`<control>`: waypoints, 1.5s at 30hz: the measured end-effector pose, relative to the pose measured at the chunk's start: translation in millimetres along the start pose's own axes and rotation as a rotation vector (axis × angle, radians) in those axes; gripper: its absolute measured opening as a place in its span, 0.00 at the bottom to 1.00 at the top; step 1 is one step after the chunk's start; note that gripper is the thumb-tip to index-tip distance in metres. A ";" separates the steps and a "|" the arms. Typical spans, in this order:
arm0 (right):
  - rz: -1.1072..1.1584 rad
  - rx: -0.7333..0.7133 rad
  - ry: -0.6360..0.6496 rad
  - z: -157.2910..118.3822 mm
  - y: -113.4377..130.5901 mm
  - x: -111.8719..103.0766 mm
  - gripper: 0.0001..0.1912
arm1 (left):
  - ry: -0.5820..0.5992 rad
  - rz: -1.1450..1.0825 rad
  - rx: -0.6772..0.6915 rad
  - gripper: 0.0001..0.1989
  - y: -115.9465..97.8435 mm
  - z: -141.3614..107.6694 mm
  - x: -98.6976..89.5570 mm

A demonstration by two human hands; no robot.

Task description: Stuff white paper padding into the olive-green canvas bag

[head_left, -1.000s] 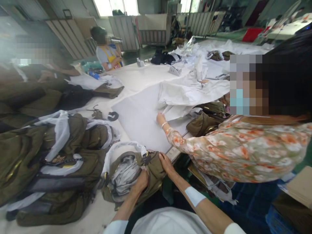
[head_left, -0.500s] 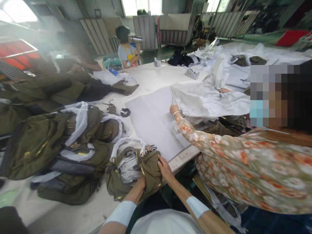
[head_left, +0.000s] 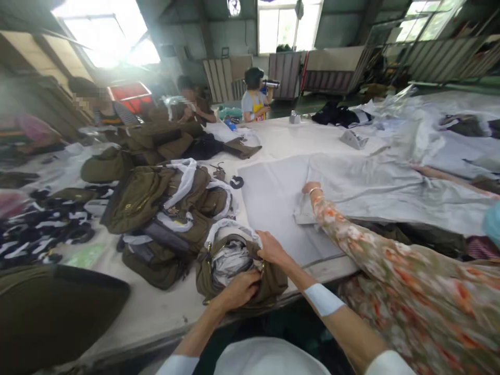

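The left hand (head_left: 241, 290) clutches and the right hand (head_left: 271, 248) pinches the rim of an olive bag (head_left: 271, 282) near the front edge of the tabletop (head_left: 156, 310); a loosened grip could let it slide off.

1. No legible text, label, brand, number or sign anywhere in your view.
2. Gold emblem (head_left: 173, 211) on the stacked olive bag (head_left: 136, 200): too small to read.
3. Yellow apron (head_left: 257, 110) across the table: no marks readable.
4. Olive bag (head_left: 273, 281) under your left hand (head_left: 240, 290): no readable marking.
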State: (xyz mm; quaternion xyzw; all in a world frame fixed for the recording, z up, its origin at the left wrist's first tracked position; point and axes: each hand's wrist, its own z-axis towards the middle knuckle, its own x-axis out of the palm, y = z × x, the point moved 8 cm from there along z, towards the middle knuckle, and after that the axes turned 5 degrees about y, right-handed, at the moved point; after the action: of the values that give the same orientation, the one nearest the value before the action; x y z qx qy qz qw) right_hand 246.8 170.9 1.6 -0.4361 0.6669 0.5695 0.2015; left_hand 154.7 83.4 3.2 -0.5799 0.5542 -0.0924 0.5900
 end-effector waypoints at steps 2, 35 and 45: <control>-0.011 -0.065 -0.062 -10.0 -0.8 -10.8 0.36 | -0.075 0.040 -0.066 0.15 12.5 -23.7 -11.2; -0.100 -0.280 0.051 -51.6 80.5 39.4 0.15 | -0.371 0.605 -0.498 0.17 34.4 -51.5 -44.6; -0.235 -0.169 0.111 -26.7 53.6 70.1 0.17 | -0.395 0.587 -0.504 0.11 72.6 -74.1 -57.2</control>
State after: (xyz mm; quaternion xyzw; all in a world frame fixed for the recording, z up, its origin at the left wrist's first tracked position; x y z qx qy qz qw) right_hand 171.7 119.6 -13.5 -0.5576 0.5710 0.5711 0.1920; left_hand 38.5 105.8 -1.4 -0.5299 0.5772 0.3303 0.5262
